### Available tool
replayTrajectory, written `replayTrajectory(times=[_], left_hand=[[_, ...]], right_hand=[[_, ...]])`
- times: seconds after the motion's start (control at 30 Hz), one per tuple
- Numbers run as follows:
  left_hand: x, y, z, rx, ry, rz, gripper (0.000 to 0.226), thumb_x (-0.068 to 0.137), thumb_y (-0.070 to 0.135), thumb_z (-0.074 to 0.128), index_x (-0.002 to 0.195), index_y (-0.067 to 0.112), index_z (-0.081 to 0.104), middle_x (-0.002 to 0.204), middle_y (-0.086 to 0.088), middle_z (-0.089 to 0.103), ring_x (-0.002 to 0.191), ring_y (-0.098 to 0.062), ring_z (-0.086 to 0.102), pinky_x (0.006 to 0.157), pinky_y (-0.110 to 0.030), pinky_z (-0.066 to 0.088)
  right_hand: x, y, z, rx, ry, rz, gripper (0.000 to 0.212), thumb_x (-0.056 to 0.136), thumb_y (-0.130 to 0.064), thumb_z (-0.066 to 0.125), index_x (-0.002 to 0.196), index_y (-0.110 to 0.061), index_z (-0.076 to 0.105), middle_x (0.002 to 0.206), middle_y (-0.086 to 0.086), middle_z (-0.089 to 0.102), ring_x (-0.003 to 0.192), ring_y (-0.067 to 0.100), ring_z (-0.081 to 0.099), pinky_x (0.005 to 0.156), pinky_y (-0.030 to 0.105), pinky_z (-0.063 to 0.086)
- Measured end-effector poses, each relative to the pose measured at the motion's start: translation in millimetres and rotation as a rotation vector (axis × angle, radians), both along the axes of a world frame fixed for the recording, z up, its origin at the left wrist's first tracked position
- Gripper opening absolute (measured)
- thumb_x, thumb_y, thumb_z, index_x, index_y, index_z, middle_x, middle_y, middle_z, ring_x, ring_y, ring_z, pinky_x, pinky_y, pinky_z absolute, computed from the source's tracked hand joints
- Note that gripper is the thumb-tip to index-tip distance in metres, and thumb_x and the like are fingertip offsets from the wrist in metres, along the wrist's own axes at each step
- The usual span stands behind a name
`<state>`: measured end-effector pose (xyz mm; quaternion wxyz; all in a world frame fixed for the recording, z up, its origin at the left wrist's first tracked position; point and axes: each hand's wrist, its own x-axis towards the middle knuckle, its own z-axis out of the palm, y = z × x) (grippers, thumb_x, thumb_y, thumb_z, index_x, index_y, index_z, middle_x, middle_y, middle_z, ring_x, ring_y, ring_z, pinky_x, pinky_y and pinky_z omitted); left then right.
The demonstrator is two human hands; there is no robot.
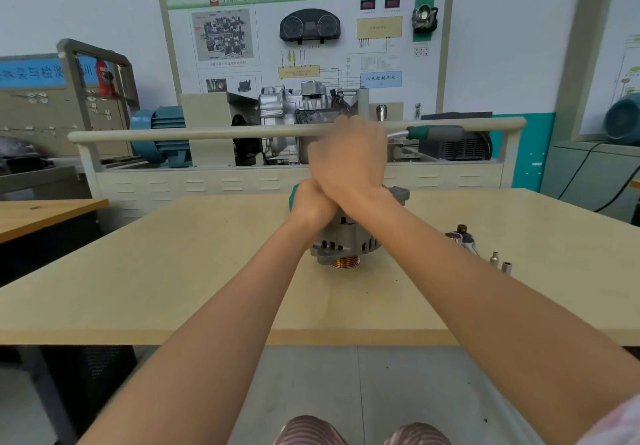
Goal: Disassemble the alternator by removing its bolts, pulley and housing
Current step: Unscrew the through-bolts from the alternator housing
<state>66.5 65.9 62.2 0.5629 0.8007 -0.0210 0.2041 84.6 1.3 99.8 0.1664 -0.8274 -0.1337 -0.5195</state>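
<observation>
The grey alternator (346, 240) stands on the pale wooden table (173, 271), its copper-coloured pulley (344, 262) facing me. My left hand (311, 204) sits on top of the alternator, its fingers curled round a tool with a teal-green end (294, 189). My right hand (348, 157) lies above and partly over the left one and grips a ratchet wrench. The wrench's steel shank and green-grey handle (436, 132) stick out to the right. Both hands hide the top of the alternator and the bolt being worked.
Several loose sockets (459, 237) and small bits (500, 263) lie on the table right of the alternator. Behind the table stands a training bench with a rail (207, 134), a gearbox (294, 109) and a blue motor (159, 133). A second table (45, 212) is at left.
</observation>
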Motion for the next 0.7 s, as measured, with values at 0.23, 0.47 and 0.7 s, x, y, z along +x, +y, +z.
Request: replayTrajectory(times=[0.23, 0.47, 0.7], left_hand=[[-3, -2, -3, -0.055, -0.084, -0.065, 0.031, 0.089, 0.001, 0.054, 0.065, 0.019, 0.061, 0.064, 0.004, 0.062, 0.065, -0.008, 0.057, 0.056, -0.018, 0.045], [-3, 1, -2, -0.056, -0.087, -0.166, 0.011, 0.089, 0.012, 0.060, 0.095, 0.014, 0.069, 0.088, 0.000, 0.070, 0.092, -0.018, 0.065, 0.084, -0.033, 0.050], [-6, 4, 2, -0.010, -0.025, -0.207, 0.016, 0.094, 0.024, 0.055, 0.099, 0.025, 0.071, 0.095, 0.004, 0.073, 0.093, -0.011, 0.066, 0.082, -0.026, 0.048]], right_hand=[[4, -13, 3, 0.045, 0.166, -0.047, 0.046, 0.089, -0.033, 0.040, 0.114, 0.002, 0.054, 0.134, 0.022, 0.046, 0.135, 0.032, 0.028, 0.117, 0.041, 0.002], [8, -11, 10, 0.260, 0.124, 0.246, 0.025, 0.092, -0.021, 0.041, 0.070, -0.009, 0.046, 0.063, 0.002, 0.045, 0.078, 0.023, 0.047, 0.114, 0.037, 0.017], [22, -12, 21, 0.731, 0.485, 0.841, 0.061, 0.100, -0.032, 0.036, 0.043, -0.012, 0.047, 0.047, -0.002, 0.054, 0.059, 0.008, 0.055, 0.071, 0.017, 0.037]])
